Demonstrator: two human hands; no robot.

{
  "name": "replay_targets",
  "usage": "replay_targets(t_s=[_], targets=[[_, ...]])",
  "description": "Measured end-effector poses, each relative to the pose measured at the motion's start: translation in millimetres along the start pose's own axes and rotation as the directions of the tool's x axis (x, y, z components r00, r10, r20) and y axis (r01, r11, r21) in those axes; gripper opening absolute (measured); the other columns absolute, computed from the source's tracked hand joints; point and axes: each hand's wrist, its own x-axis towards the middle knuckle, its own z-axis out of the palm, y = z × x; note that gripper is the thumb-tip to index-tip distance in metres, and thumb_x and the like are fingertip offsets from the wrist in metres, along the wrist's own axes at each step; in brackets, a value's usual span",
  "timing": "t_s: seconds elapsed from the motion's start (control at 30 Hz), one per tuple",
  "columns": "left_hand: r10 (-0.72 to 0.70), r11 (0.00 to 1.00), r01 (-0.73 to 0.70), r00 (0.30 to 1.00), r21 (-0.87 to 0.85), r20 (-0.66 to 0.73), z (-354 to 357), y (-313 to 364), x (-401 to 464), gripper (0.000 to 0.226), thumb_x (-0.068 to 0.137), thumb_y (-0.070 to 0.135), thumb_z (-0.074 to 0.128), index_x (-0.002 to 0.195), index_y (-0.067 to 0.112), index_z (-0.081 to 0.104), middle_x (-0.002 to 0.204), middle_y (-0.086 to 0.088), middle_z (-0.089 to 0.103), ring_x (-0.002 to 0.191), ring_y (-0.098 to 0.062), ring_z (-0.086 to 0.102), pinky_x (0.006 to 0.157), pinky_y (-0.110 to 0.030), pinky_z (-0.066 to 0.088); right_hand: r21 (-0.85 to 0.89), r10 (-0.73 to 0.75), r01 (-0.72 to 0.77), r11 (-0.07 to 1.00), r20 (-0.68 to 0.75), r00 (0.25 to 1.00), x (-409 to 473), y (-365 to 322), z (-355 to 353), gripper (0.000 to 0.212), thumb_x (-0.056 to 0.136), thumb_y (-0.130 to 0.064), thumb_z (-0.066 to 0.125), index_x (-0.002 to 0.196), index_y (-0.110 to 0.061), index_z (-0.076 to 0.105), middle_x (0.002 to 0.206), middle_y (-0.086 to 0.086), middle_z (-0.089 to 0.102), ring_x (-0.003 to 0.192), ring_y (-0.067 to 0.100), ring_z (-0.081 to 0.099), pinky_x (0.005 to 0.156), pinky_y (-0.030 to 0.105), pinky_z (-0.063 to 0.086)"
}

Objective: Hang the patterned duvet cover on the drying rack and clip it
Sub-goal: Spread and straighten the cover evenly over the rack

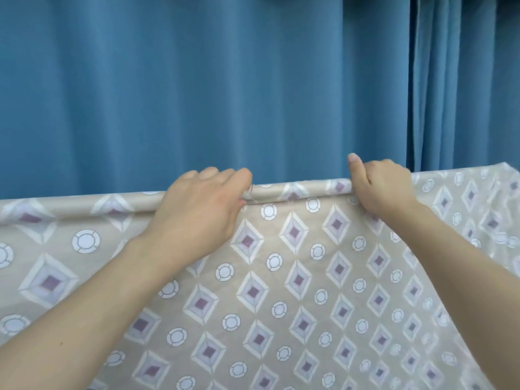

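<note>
Two bare forearms enter from the lower corners and reach up over the patterned duvet cover [281, 277], a beige cloth printed with lilac diamonds and white rings that fills the lower half of the view. The cover is draped over a horizontal bar; the bar itself is hidden under the rolled top fold, which runs from the left edge up toward the right.

Left hand [197, 209]: the grip lies on the fold just left of centre, fingers curled over the top edge and the thumb pressed against the cloth from the near side, pinching the fold.

Right hand [380, 187]: the grip is closed on the fold right of centre, fingers wrapped round the cloth, thumb raised upright above the edge.

A short stretch of fold lies taut between the two hands. A blue curtain [197, 80] hangs behind.
</note>
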Motion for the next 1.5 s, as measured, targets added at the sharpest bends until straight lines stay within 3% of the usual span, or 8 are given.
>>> replay_targets(t_s=[0.27, 0.47, 0.67, 0.93, 1.07, 1.2, 1.37, 1.5], targets=[[-0.069, 0.996, 0.084, 0.933, -0.027, 0.353, 11, 55, 70, 0.029, 0.102, 0.043, 0.03, 0.098, 0.018, 0.043, 0.083, 0.002, 0.051, 0.074, -0.023, 0.05, 0.06, -0.034, 0.034, 0.216, -0.114, 0.204, 0.955, -0.367, 0.923, -27, 6, 25, 0.048, 0.102, -0.034, 0.02, 0.075, -0.008, 0.049, 0.075, 0.007, 0.045, 0.068, 0.026, 0.038, 0.067, 0.04, 0.033], [-0.055, 0.979, 0.019, 0.983, 0.201, 0.175, 27, 63, 62, 0.019, 0.089, 0.01, 0.047, 0.089, 0.017, 0.029, 0.061, 0.006, 0.036, 0.045, -0.016, 0.029, 0.044, -0.03, 0.017, 0.276, -0.274, 0.375, 0.885, -0.344, 0.898, -27, 39, 23, 0.042, 0.096, -0.039, 0.038, 0.109, -0.003, 0.056, 0.103, 0.012, 0.057, 0.095, 0.027, 0.048, 0.086, 0.039, 0.036], [-0.15, 0.963, 0.083, 0.955, 0.255, 0.257, 22, 83, 75, 0.019, 0.087, 0.018, 0.052, 0.092, 0.015, 0.035, 0.064, 0.004, 0.036, 0.055, -0.018, 0.035, 0.051, -0.029, 0.023, 0.186, -0.24, 0.295, 0.937, -0.269, 0.933, -9, 80, 18, 0.063, 0.101, -0.052, 0.005, 0.071, -0.013, 0.045, 0.067, 0.0, 0.04, 0.062, 0.025, 0.037, 0.065, 0.037, 0.03], [-0.016, 0.993, 0.063, 0.917, -0.105, 0.398, 36, 131, 132, 0.03, 0.102, 0.039, 0.034, 0.086, 0.017, 0.045, 0.078, 0.001, 0.05, 0.068, -0.02, 0.047, 0.059, -0.033, 0.034, 0.217, -0.385, 0.491, 0.844, -0.392, 0.835, -21, 98, 32, 0.019, 0.098, -0.027, 0.048, 0.107, -0.01, 0.051, 0.102, 0.01, 0.058, 0.09, 0.028, 0.052, 0.087, 0.034, 0.035], [0.003, 1.0, -0.01, 0.976, 0.029, 0.217, 45, 136, 123, 0.019, 0.102, 0.028, 0.041, 0.088, 0.016, 0.035, 0.066, 0.002, 0.038, 0.052, -0.016, 0.033, 0.047, -0.032, 0.02, 0.289, -0.409, 0.473, 0.832, -0.257, 0.876, -1, 125, 11, 0.052, 0.079, -0.044, 0.069, 0.114, -0.008, 0.055, 0.102, 0.005, 0.062, 0.093, 0.021, 0.055, 0.085, 0.033, 0.04], [-0.022, 0.992, 0.003, 0.989, 0.125, 0.147, 55, 139, 119, 0.019, 0.098, 0.022, 0.047, 0.088, 0.018, 0.032, 0.066, 0.005, 0.038, 0.05, -0.019, 0.035, 0.045, -0.031, 0.022, 0.094, -0.307, 0.301, 0.949, 0.058, 0.95, 18, 141, -4, 0.055, 0.066, -0.08, 0.047, 0.063, -0.025, 0.045, 0.054, -0.01, 0.048, 0.057, 0.018, 0.049, 0.053, 0.028, 0.034], [-0.127, 0.99, 0.144, 0.906, -0.012, 0.403, 41, 150, 141, 0.033, 0.097, 0.052, 0.037, 0.084, 0.022, 0.04, 0.079, 0.005, 0.05, 0.07, -0.02, 0.049, 0.059, -0.033, 0.034, -0.019, -0.436, 0.443, 0.896, -0.214, 0.874, 12, 137, 10, 0.041, 0.076, -0.051, 0.051, 0.058, -0.021, 0.028, 0.048, -0.011, 0.027, 0.041, 0.021, 0.033, 0.047, 0.016, 0.006], [-0.07, 0.993, 0.099, 0.923, -0.058, 0.378, 47, 169, 157, 0.024, 0.099, 0.041, 0.039, 0.086, 0.021, 0.043, 0.074, 0.004, 0.047, 0.061, -0.013, 0.043, 0.052, -0.032, 0.028, -0.021, -0.446, 0.47, 0.882, -0.358, 0.82, 11, 138, 22, 0.022, 0.074, -0.027, 0.052, 0.061, -0.01, 0.047, 0.052, 0.002, 0.046, 0.045, 0.026, 0.043, 0.05, 0.024, 0.017]])
